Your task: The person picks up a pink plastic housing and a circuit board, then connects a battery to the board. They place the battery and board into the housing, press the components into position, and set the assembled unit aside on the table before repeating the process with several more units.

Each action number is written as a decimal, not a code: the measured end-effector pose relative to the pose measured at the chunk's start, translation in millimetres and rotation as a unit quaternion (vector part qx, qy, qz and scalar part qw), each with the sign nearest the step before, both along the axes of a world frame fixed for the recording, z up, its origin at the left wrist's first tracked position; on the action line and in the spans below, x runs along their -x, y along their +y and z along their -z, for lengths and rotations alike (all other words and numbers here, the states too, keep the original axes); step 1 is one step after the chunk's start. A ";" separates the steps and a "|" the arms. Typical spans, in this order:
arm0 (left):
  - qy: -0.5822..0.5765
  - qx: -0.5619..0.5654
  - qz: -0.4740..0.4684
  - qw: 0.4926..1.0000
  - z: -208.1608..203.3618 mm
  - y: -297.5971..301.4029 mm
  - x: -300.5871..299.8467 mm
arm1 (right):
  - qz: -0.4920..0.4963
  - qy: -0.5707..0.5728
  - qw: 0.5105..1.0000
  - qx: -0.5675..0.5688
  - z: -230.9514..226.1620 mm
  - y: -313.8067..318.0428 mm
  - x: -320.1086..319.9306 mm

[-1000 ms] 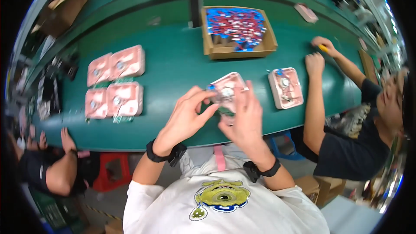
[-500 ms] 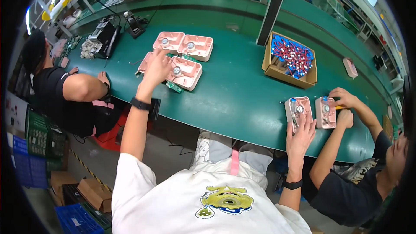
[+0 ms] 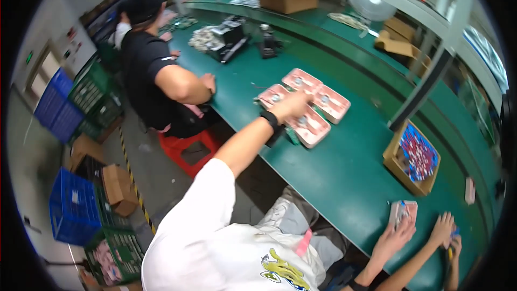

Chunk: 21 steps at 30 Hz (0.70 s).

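My left hand [image 3: 293,106] reaches in among several open pink plastic housings. The far housing [image 3: 296,77], right housing [image 3: 335,105], left housing [image 3: 271,97] and near housing [image 3: 315,130] lie close together, with round metallic parts inside. Motion blur and the hand's back hide whether its fingers hold anything. At the right, my right hand [image 3: 396,240] grips the near end of another pink housing [image 3: 405,210], thumb on one side and fingers over the other. Green circuit boards [image 3: 292,136] show beside the near housing.
A cardboard box [image 3: 398,166] of blue parts with red wires stands right of centre by a metal post [image 3: 423,89]. A co-worker's hands [image 3: 444,231] handle a yellow-and-blue tool at the right. Another person [image 3: 156,70] sits at the left beside black equipment [image 3: 229,40].
The view has swung left, so the bench appears further right. My left hand stays among the housings, its fingers now further toward their middle. The co-worker's second housing no longer shows.
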State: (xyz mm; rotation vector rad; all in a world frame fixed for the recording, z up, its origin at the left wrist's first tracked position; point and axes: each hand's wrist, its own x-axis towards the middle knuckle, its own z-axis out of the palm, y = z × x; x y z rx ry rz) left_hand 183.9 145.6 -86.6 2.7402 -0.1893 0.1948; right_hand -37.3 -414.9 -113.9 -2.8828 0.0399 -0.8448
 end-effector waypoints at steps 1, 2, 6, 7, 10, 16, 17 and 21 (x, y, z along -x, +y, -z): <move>0.015 0.001 -0.011 1.000 -9.8 -10.8 6.1 | -0.015 -0.005 1.000 -0.002 -0.3 -4.2 -0.4; 0.027 0.005 -0.017 0.999 -19.2 -16.7 15.3 | -0.001 0.008 1.000 0.005 -0.6 -8.2 -1.0; 0.048 0.018 -0.007 0.999 -50.4 -38.9 40.7 | 0.050 0.032 0.998 0.026 -13.0 -17.4 -13.4; 0.049 0.022 -0.003 0.999 -55.6 -42.4 44.2 | 0.065 0.035 0.997 0.032 -18.8 -19.2 -13.6; 0.042 0.055 0.015 0.997 -70.9 -56.0 50.0 | 0.114 0.043 0.991 0.054 -58.9 11.8 -6.4; 0.059 0.087 0.063 0.992 -113.2 -51.2 68.7 | -0.138 0.086 0.977 -0.141 -202.7 205.8 13.9; 0.073 0.093 0.053 0.992 -119.7 -49.5 69.8 | -0.187 0.106 0.967 -0.138 -212.8 233.8 11.8; 0.087 0.072 0.092 0.989 -135.2 -45.0 78.7 | -0.274 0.125 0.952 -0.061 -223.2 303.4 -12.9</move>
